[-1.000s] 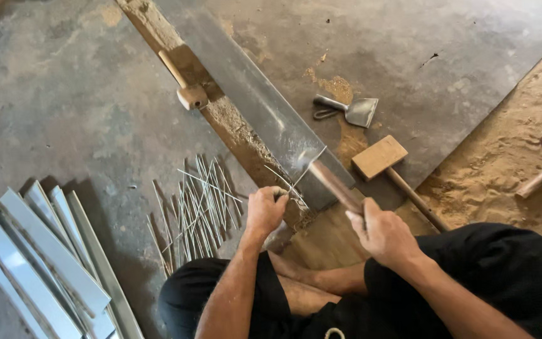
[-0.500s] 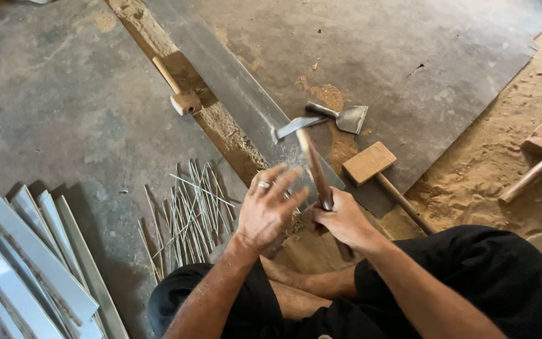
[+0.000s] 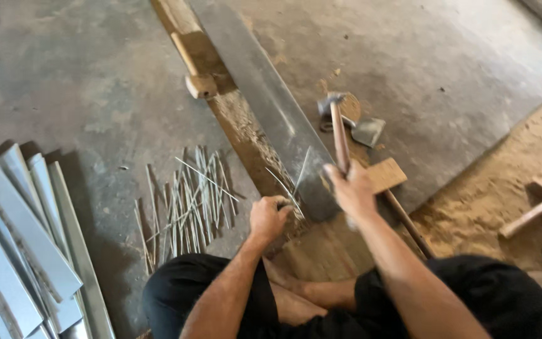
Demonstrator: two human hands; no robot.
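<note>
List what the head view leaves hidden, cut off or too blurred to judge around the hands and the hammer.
- Hammer: its head is motion-blurred, so the shape is unclear.
- Right hand: covers the lower handle.
- Left hand: closed over the thin metal strips; how many it pinches cannot be told.
- Stack of folded metal channels: cut off by the left and bottom edges.
- Wooden mallet: its handle runs behind the right forearm.

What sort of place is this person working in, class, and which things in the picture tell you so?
Probably a small floor-level metalworking workshop. A hammer is raised in the right hand over a long metal bar, folded sheet-metal channels are stacked on the bare concrete floor, and thin metal strips lie loose.
</note>
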